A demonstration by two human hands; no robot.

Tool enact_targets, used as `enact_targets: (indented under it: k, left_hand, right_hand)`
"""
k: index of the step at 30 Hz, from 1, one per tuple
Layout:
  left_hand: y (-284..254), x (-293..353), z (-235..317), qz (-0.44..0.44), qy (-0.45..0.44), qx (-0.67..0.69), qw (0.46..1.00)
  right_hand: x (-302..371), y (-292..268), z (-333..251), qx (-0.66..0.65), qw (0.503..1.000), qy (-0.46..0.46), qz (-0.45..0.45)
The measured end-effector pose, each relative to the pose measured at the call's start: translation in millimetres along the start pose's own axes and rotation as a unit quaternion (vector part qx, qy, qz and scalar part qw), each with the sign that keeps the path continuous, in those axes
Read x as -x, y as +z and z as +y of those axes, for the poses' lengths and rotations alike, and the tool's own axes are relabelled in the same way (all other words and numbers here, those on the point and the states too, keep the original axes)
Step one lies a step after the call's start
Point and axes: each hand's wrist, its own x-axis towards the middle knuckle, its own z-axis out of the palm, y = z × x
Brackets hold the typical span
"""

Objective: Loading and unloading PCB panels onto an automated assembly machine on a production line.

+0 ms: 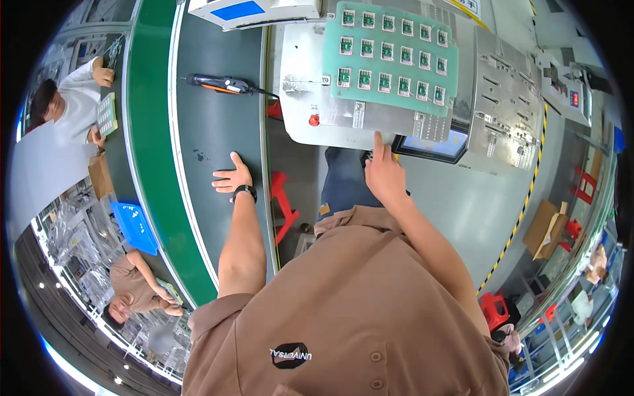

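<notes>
My left hand rests on the dark work surface with its fingers spread and nothing in it; a black band circles its wrist. At the front edge of a light metal machine, my right hand points forward with its index finger stretched out and the others partly bent, holding nothing visible. Whether that fingertip touches the edge, I cannot tell. Beyond it, a pale green tray lies on the machine, bearing rows of small green circuit boards in white frames. A dark screen sits to the right of this hand.
A black-and-orange electric screwdriver with a cable lies beyond my left hand. A red button is on the machine's left corner. Two people sit across the green belt, near a blue bin. Red stool legs stand below.
</notes>
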Motion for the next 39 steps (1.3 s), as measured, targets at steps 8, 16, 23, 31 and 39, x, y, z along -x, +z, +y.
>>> enact_targets:
  k: [8, 16, 23, 31, 39]
  left_hand:
    - [-3.9, -12.0, -12.7, -0.051, 0.053, -0.023, 0.997]
    - [-7.8, -13.1, -12.6, -0.076, 0.057, -0.053, 0.994]
    - [-5.5, -16.3, -14.5, -0.080, 0.056, -0.042, 0.994]
    - [-12.2, -12.2, -11.8, -0.100, 0.057, -0.044, 0.992]
    - [-14.2, -11.1, -9.9, -0.117, 0.058, -0.047, 0.990]
  right_hand:
    - [-8.7, 14.3, 5.0, 0.009, 0.998, 0.001, 0.062]
    - [-11.0, 15.3, 9.1, 0.012, 1.000, 0.011, -0.006]
    - [-6.6, -5.7, 10.9, -0.025, 0.999, -0.006, -0.026]
    - [65.4, 25.8, 81.7, -0.100, 0.970, 0.037, -0.219]
    - [73.9, 46.9, 118.5, -0.202, 0.948, 0.193, -0.150]
